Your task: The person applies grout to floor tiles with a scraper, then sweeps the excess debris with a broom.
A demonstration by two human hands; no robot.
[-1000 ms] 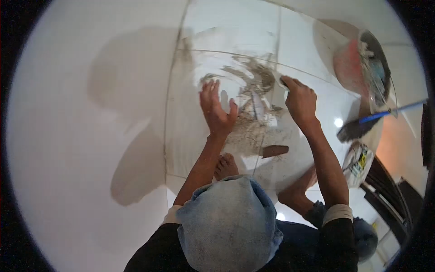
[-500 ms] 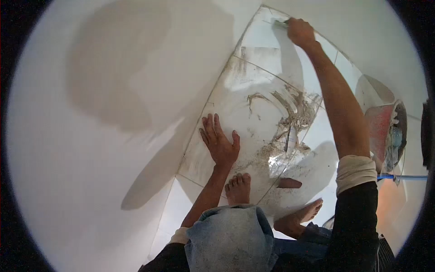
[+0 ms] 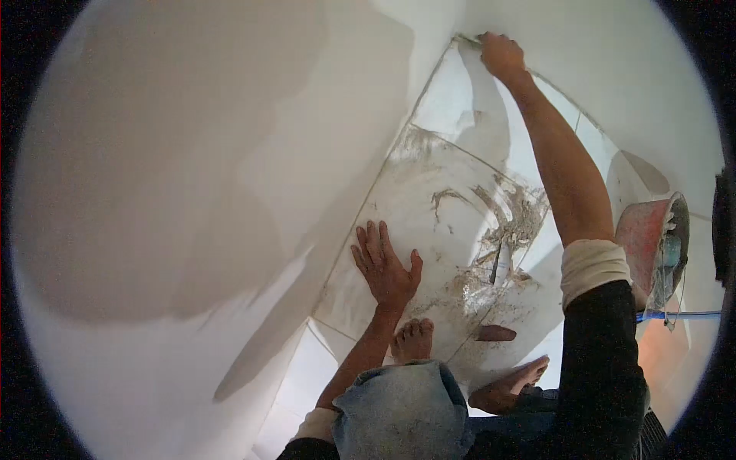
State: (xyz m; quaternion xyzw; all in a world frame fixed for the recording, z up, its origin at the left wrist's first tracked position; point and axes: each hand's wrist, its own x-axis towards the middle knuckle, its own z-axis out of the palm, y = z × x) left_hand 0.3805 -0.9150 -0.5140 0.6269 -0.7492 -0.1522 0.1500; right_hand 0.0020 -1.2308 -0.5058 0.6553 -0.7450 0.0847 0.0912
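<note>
My left hand point(image 3: 389, 264) lies flat on a smeared white floor tile point(image 3: 406, 199), fingers spread, beside the wall edge. At the far corner of the floor, my right hand point(image 3: 502, 55) is closed around a thin, flat scraper point(image 3: 466, 40). The scraper's tip is right at the corner where the walls meet the tiles; much of it is hidden by the fingers. Between my arms, wet grey-brown residue point(image 3: 521, 222) streaks the tiles. A narrow pale piece with a dark edge point(image 3: 502, 262) lies in that residue.
A tilted reddish bucket point(image 3: 640, 226) with a blue-green item point(image 3: 671, 250) inside stands at the right. Near it runs a blue hose point(image 3: 682, 315). A brown elongated piece point(image 3: 496, 333) lies near my bare feet point(image 3: 414, 340). Walls border the floor at left and back.
My right hand has moved the scraper along the back edge into the far corner. My left hand stays flat on the tile. The whole view has shifted slightly.
</note>
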